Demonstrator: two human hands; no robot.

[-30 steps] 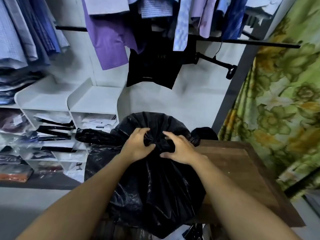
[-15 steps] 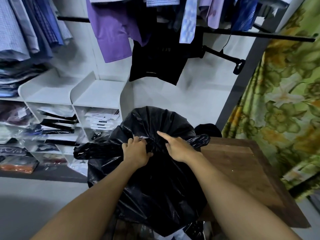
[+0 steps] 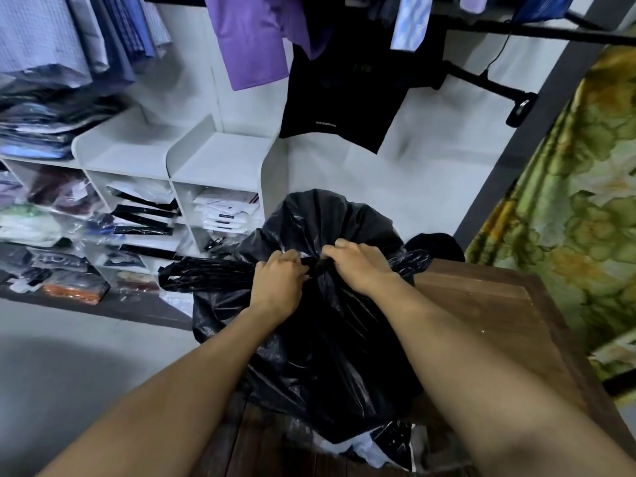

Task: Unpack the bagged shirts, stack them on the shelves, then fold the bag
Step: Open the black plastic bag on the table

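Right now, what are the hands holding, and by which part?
Both hold the black plastic bag: left hand and right hand pinch the gathered neck at its top, one each side.

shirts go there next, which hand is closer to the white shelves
Left. The left hand grips the bag at its top on the side facing the white shelves; the right hand grips it on the far side, nearer the curtain.

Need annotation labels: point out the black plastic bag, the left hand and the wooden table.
black plastic bag (image 3: 330,356), head view, glossy front side
left hand (image 3: 278,286), head view, back of the hand
wooden table (image 3: 481,315), head view, bare top right of the bag
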